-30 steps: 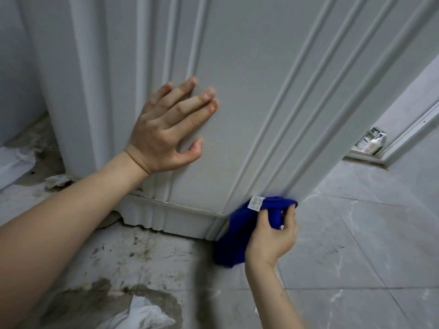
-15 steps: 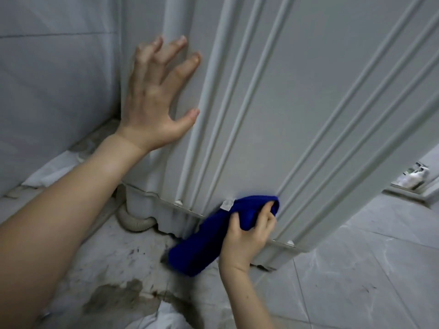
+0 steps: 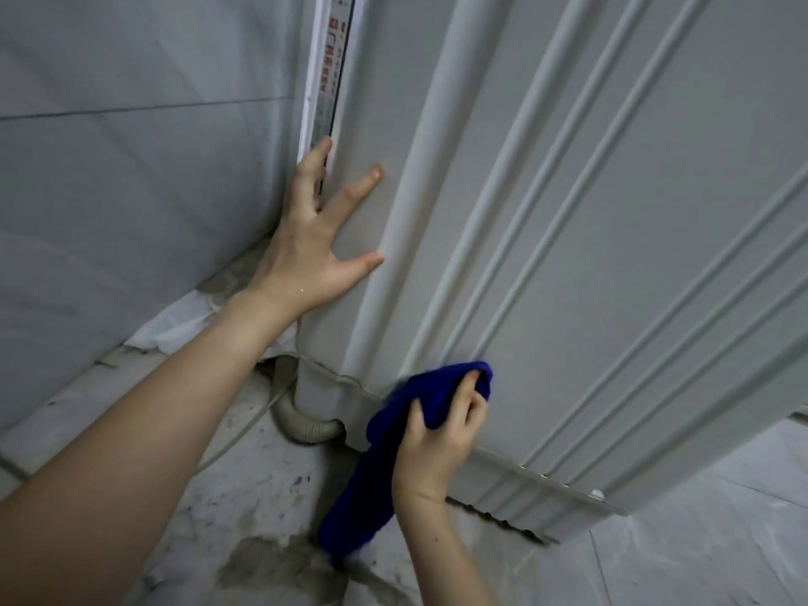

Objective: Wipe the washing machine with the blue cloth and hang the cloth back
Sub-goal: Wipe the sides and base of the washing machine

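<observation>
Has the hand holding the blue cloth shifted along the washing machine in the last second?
Yes. The right hand with the blue cloth has slid left along the washing machine's bottom edge, toward the corner above the grey hose.

Narrow label strip [image 3: 331,67] at washing machine [image 3: 612,203] corner, red and grey print, too blurred to read
</observation>
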Tool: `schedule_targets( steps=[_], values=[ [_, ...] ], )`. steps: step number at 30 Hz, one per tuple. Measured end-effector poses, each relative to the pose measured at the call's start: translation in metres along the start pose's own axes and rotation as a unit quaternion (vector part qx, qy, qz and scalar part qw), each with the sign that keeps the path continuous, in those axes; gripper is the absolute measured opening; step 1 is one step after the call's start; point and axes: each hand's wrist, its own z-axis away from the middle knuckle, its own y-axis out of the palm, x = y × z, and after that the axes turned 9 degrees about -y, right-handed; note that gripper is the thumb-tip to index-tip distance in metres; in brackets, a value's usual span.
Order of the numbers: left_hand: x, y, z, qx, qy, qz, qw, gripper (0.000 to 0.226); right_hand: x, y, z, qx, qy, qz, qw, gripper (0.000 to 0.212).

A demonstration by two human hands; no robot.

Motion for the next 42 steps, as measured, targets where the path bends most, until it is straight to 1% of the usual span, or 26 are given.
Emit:
schedule_targets(
  steps=[1, 3, 6, 9, 11, 13, 15, 16, 17, 19, 21, 23, 25, 28, 30, 32, 33, 35, 37, 40, 42],
  values=[
    [-0.002, 0.0, 0.002, 0.017, -0.038, 0.019, 0.999, 0.083, 0.003, 0.004, -0.002, -0.001, -0.012, 0.001, 1.0, 0.079],
    [-0.003, 0.0, 0.003, 0.047, -0.098, 0.028, 0.994, 0.088, 0.022, 0.013, -0.028, -0.032, -0.058, -0.024, 0.998, 0.074],
    [-0.004, -0.006, 0.0, 0.061, -0.097, 0.02, 0.993, 0.085, 0.062, 0.023, -0.086, -0.07, -0.142, -0.044, 0.986, 0.075],
    [0.0, -0.011, -0.002, 0.046, -0.077, 0.046, 0.995, 0.078, 0.072, 0.025, -0.11, -0.072, -0.191, -0.035, 0.978, 0.075],
    [0.003, -0.011, -0.002, 0.034, -0.069, 0.087, 0.993, 0.076, 0.054, 0.022, -0.089, -0.033, -0.18, -0.036, 0.982, 0.075],
    [0.006, -0.012, -0.003, 0.022, -0.075, 0.113, 0.99, 0.076, 0.03, 0.017, -0.048, 0.047, -0.131, -0.022, 0.99, 0.079],
    [0.007, -0.014, -0.005, 0.016, -0.086, 0.136, 0.987, 0.075, 0.014, 0.016, -0.014, 0.133, -0.07, -0.006, 0.989, 0.083],
    [0.008, -0.015, -0.005, 0.016, -0.088, 0.145, 0.985, 0.075, 0.014, 0.02, -0.006, 0.143, -0.058, 0.0, 0.988, 0.083],
    [0.009, -0.016, -0.005, 0.017, -0.084, 0.15, 0.985, 0.075, 0.019, 0.026, -0.006, 0.123, -0.059, -0.003, 0.991, 0.083],
    [0.01, -0.018, -0.006, 0.022, -0.069, 0.151, 0.986, 0.073, 0.043, 0.04, -0.022, 0.039, -0.074, -0.04, 0.996, 0.08],
    [0.012, -0.019, -0.008, 0.028, -0.063, 0.149, 0.986, 0.071, 0.073, 0.051, -0.054, -0.035, -0.111, -0.072, 0.991, 0.079],
    [0.012, -0.02, -0.01, 0.028, -0.06, 0.147, 0.987, 0.068, 0.092, 0.058, -0.086, -0.078, -0.154, -0.074, 0.982, 0.077],
    [0.013, -0.02, -0.011, 0.023, -0.063, 0.145, 0.987, 0.067, 0.096, 0.06, -0.101, -0.076, -0.193, -0.065, 0.976, 0.074],
    [0.012, -0.019, -0.011, 0.02, -0.076, 0.157, 0.985, 0.067, 0.072, 0.058, -0.082, -0.023, -0.217, -0.048, 0.975, 0.072],
    [0.012, -0.019, -0.01, 0.018, -0.072, 0.156, 0.985, 0.066, 0.05, 0.06, -0.052, 0.034, -0.204, -0.031, 0.978, 0.073],
    [0.013, -0.019, -0.01, 0.025, -0.068, 0.157, 0.985, 0.067, 0.038, 0.062, -0.022, 0.083, -0.164, -0.019, 0.983, 0.077],
    [0.012, -0.018, -0.008, 0.026, -0.068, 0.16, 0.984, 0.067, 0.038, 0.063, -0.012, 0.096, -0.143, -0.023, 0.985, 0.078],
    [0.011, -0.017, -0.005, 0.024, -0.065, 0.165, 0.984, 0.066, 0.046, 0.068, -0.009, 0.087, -0.133, -0.041, 0.986, 0.075],
    [0.011, -0.016, -0.004, 0.02, -0.059, 0.168, 0.984, 0.064, 0.063, 0.074, -0.025, 0.055, -0.146, -0.072, 0.985, 0.072],
    [0.013, -0.016, -0.009, 0.02, -0.052, 0.172, 0.984, 0.061, 0.091, 0.088, -0.066, 0.01, -0.167, -0.114, 0.979, 0.075],
    [0.014, -0.017, -0.012, 0.021, -0.062, 0.187, 0.98, 0.062, 0.098, 0.094, -0.073, 0.007, -0.164, -0.12, 0.979, 0.078]
  ],
)
